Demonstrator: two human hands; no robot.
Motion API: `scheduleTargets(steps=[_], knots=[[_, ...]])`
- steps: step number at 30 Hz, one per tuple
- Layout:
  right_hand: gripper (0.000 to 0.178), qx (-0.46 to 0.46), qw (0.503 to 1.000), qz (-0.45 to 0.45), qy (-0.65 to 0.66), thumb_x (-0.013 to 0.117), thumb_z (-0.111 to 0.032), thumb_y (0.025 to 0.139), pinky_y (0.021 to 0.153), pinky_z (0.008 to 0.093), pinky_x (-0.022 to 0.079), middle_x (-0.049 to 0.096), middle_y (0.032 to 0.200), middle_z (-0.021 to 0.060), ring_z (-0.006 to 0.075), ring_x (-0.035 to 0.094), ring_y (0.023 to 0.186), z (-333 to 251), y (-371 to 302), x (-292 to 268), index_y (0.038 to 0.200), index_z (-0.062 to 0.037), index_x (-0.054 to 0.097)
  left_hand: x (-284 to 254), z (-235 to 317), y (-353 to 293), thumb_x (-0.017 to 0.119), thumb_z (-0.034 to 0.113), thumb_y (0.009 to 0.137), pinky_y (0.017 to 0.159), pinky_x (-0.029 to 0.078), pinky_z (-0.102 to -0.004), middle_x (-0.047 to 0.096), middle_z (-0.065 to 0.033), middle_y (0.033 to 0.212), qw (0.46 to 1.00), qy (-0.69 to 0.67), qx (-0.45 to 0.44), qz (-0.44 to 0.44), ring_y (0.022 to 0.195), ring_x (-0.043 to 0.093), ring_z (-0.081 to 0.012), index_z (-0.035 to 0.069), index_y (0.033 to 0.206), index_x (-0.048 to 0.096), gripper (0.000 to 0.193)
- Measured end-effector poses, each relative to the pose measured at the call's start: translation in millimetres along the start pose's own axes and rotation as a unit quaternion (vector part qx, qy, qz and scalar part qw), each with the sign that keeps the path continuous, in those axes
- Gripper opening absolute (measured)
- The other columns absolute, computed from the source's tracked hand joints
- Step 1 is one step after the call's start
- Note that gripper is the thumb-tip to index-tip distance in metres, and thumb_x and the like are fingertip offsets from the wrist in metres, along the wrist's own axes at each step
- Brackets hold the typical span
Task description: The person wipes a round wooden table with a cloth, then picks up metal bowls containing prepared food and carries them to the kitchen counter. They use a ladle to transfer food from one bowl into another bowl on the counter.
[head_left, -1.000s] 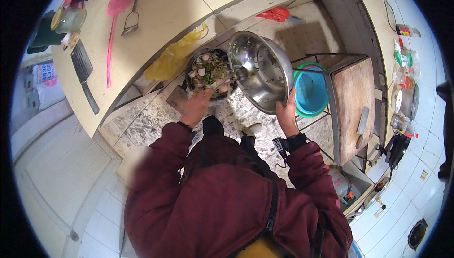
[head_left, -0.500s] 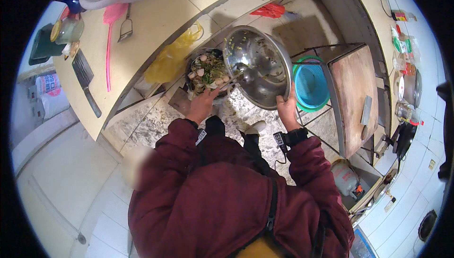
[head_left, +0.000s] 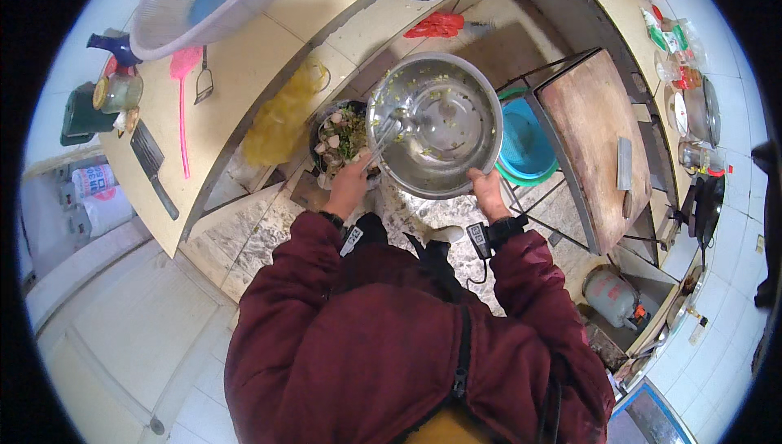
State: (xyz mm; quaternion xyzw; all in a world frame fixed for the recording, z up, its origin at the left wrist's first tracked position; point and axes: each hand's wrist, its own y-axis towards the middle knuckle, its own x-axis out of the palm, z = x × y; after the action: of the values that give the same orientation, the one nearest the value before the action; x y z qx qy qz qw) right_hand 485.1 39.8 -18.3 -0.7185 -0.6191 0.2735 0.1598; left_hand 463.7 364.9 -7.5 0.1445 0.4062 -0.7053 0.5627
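Observation:
My right hand (head_left: 489,193) grips the near right rim of a wide stainless-steel basin (head_left: 448,169). Bits of yellow-green vegetable and some liquid cling inside the basin. In my left hand (head_left: 349,187) is a thin silvery utensil (head_left: 384,138); it reaches over the basin's left rim, and its exact kind is unclear. Left of the basin, beside my left hand, stands a dark bin (head_left: 317,147) filled with green scraps and pale, shell-like pieces. The basin hangs above the floor, partly covering the bin's right side.
To the right are nested blue and green plastic baskets (head_left: 525,147) and a wooden board (head_left: 586,110) with a cleaver (head_left: 624,165). A yellow plastic bag (head_left: 281,122) hangs at the counter edge. On the left counter lie a slotted turner (head_left: 151,159) and a pink fly swatter (head_left: 184,110).
The basin has gone from tilted toward the bin to nearly level, its inside now facing up. My left hand's utensil has come over the basin. The head view has shifted slightly.

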Motion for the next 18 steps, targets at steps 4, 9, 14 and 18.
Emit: scheduleTargets(steps=[4,9,14,18], knots=[[0.034,0.042,0.999,-0.02,-0.014,0.056,-0.009,0.078,0.06,0.0367,0.055,0.065,0.091,0.0145,0.0241,0.065,0.073,1,-2,-12,0.108,0.0075,0.057,-19,6,-26,0.055,0.013,0.085,0.076,0.048,-0.0409,0.063,-0.0174,0.101,0.998,0.041,0.028,-0.044,0.087,0.06,-0.0359,0.017,0.126,0.055,0.042],[0.03,0.07,0.997,-0.033,0.022,0.058,-0.015,0.078,0.054,0.0309,0.047,0.063,0.077,0.0103,0.0161,0.058,0.061,-7,-19,-11,0.097,0.008,0.063,-9,42,-3,0.058,0.004,0.083,0.053,0.045,-0.0306,0.061,-0.01,0.086,0.951,-0.294,-0.055,-0.08,0.06,0.055,-0.0192,0.005,0.134,0.044,0.053],[0.03,0.053,0.997,-0.028,0.048,0.061,-0.014,0.076,0.055,0.0312,0.048,0.064,0.077,0.0121,0.0176,0.06,0.066,-11,-44,8,0.093,0.0101,0.063,8,111,28,0.056,0.001,0.086,0.04,0.028,-0.0218,0.05,-0.0049,0.073,0.704,-0.663,-0.232,-0.105,0.05,0.039,-0.0082,0.006,0.145,0.022,0.068],[0.027,0.099,0.992,-0.039,0.062,0.061,-0.014,0.077,0.055,0.0336,0.055,0.063,0.082,0.0146,0.0235,0.063,0.068,-5,-41,10,0.091,0.0091,0.061,22,147,5,0.053,0.002,0.087,0.039,0.028,-0.0207,0.05,-0.0039,0.071,0.753,-0.604,-0.225,-0.135,0.049,0.039,-0.0077,0.006,0.139,0.035,0.056]])
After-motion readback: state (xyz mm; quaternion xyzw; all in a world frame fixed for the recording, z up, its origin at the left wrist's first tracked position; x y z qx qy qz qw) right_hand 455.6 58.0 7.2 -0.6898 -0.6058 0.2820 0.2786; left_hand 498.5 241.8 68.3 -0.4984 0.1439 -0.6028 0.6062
